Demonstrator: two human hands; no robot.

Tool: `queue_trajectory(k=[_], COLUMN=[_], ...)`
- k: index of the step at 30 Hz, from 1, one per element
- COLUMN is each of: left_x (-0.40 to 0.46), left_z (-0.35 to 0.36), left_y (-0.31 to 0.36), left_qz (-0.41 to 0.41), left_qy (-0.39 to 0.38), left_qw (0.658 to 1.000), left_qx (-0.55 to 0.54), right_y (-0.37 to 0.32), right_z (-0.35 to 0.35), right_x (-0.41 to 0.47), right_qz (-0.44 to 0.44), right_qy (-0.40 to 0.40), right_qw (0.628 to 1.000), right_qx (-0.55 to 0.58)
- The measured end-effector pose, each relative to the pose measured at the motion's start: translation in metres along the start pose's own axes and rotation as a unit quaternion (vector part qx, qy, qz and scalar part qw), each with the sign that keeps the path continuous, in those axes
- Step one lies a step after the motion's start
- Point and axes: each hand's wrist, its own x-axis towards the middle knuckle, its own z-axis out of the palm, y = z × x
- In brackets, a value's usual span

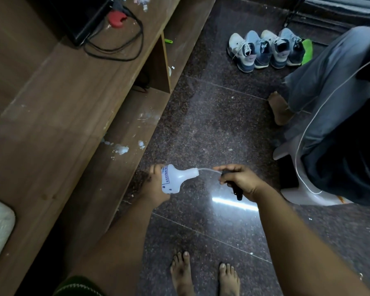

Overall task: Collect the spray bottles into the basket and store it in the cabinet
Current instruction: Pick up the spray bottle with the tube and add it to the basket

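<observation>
Just right of the desk (58, 99), above the floor, the left hand (153, 184) grips the spray bottle (174, 178) while the right hand (239, 180) clasps its black sprayer head (236, 190); feed the tube straight in before screwing it tight.

A lived-in home room, shown by the long brown wooden cabinet (77, 116) on dark speckled stone floor tiles (212, 129), with two pairs of blue-and-white sneakers (265, 50) parked right of that cabinet.

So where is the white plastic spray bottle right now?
In the head view, lower middle, the white plastic spray bottle is held above the dark floor by the left hand, beside the brown wooden cabinet.
</observation>
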Motion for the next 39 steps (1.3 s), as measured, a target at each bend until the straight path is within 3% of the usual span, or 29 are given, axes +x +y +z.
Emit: queue_trajectory(k=[3,5,8,11,16,22,25,30,34,37,39], left_x=[-0.003,-0.005,-0.006,-0.009,-0.005,-0.007,-0.010,-0.009,-0.009,-0.013,-0.014], left_z=[0.001,0.000,-0.004,-0.007,-0.005,-0.005,-0.007,-0.014,-0.014,-0.017,-0.018], left_y=[0.000,-0.002,-0.004,0.002,0.025,0.034,0.044,0.066,0.074,0.072,0.071], left_qz=[-0.009,-0.011,-0.007,0.001,0.012,0.018,0.037,0.057,0.042,-0.005,-0.030], left_qy=[0.005,0.009,0.017,-0.001,-0.058,-0.064,-0.026,0.085,0.050,-0.015,-0.082], left_qw=[1.000,0.999,0.998,0.997,0.989,0.981,0.990,0.987,0.993,0.988,0.969], left_qx=[-0.013,-0.030,-0.053,-0.075,-0.133,-0.182,-0.131,-0.122,-0.096,-0.154,-0.230], right_y=[-0.013,-0.018,-0.025,-0.030,-0.032,-0.040,-0.046,-0.058,-0.070,-0.065,-0.058], right_z=[-0.001,-0.007,-0.016,-0.017,0.003,-0.006,-0.013,-0.015,-0.013,-0.028,-0.042], right_x=[-0.003,-0.002,0.002,0.004,0.010,0.012,0.019,0.023,0.016,0.016,0.013], right_qz=[-0.005,-0.015,-0.058,-0.106,-0.134,-0.123,-0.097,0.043,0.166,0.119,0.063], right_qy=[-0.024,-0.035,0.042,0.097,0.065,0.013,-0.009,-0.022,-0.072,-0.125,-0.204], right_qw=[0.999,0.988,0.946,0.942,0.932,0.957,0.946,0.995,0.982,0.982,0.932], right_qx=[-0.043,-0.147,-0.315,-0.303,-0.331,-0.264,-0.311,-0.082,-0.060,0.076,0.294])
